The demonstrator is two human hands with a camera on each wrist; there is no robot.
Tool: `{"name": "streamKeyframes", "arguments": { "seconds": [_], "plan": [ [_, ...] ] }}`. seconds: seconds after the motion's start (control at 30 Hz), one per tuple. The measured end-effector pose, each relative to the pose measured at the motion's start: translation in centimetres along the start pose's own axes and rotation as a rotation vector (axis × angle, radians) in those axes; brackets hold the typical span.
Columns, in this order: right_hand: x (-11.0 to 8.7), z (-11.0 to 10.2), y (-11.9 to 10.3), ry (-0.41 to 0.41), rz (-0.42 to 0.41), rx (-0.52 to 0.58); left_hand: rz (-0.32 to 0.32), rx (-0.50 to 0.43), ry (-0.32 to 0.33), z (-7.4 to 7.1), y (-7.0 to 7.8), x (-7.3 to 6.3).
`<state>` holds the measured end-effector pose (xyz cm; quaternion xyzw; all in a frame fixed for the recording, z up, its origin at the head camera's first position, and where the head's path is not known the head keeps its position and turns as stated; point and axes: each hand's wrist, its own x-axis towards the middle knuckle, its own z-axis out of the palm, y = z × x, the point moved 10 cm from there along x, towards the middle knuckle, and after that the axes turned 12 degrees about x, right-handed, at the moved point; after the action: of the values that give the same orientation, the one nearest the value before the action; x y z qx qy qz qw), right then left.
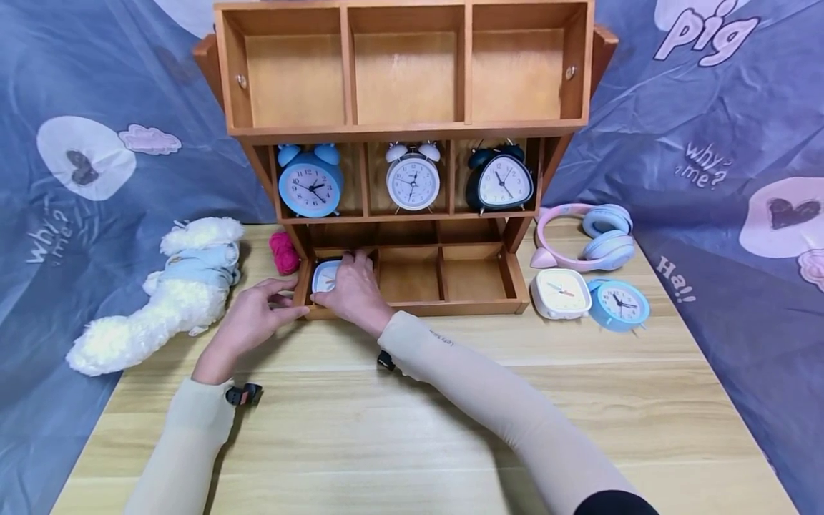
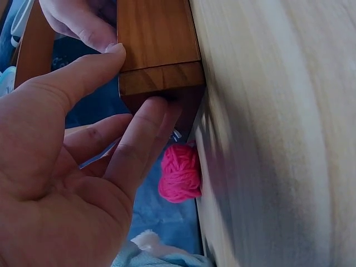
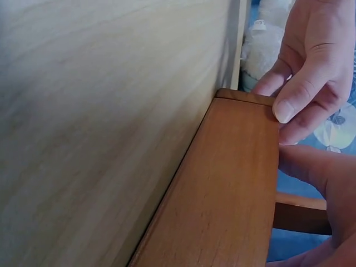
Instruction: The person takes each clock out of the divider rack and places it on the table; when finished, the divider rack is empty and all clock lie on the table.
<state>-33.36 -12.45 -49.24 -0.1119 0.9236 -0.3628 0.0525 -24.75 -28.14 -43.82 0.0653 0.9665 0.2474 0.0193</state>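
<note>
A white-faced alarm clock [image 1: 325,277] lies in the bottom left compartment of the wooden tiered shelf [image 1: 412,309]. My right hand [image 1: 357,290] reaches over the front board and holds this clock, covering its right part. At the shelf's lower left front corner, my left hand [image 1: 257,318] pinches the wood. In the left wrist view, the thumb of the left hand [image 2: 83,161] presses the corner's upper edge while its fingers lie along the outer side. The right wrist view shows both hands close together at that corner [image 3: 245,97]; the clock is hidden there.
On the middle tier stand a blue clock [image 1: 310,187], a white clock [image 1: 413,184] and a dark green clock [image 1: 501,184]. Right of the shelf are headphones [image 1: 608,239], a cream clock [image 1: 560,293] and a light blue clock [image 1: 619,305]. Pink yarn [image 1: 284,252] and a fluffy plush [image 1: 187,293] lie left.
</note>
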Motion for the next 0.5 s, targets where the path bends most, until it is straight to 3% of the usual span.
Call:
{"name": "streamKeyframes", "arguments": {
  "seconds": [0.13,0.5],
  "plan": [
    [0.25,0.38,0.11,0.005,-0.012,-0.032,0.002,0.009,-0.001,0.02,0.02,0.08],
    [-0.21,0.21,-0.52,-0.018,0.005,0.008,0.004,0.011,0.001,-0.05,0.07,0.00]
  ]
}}
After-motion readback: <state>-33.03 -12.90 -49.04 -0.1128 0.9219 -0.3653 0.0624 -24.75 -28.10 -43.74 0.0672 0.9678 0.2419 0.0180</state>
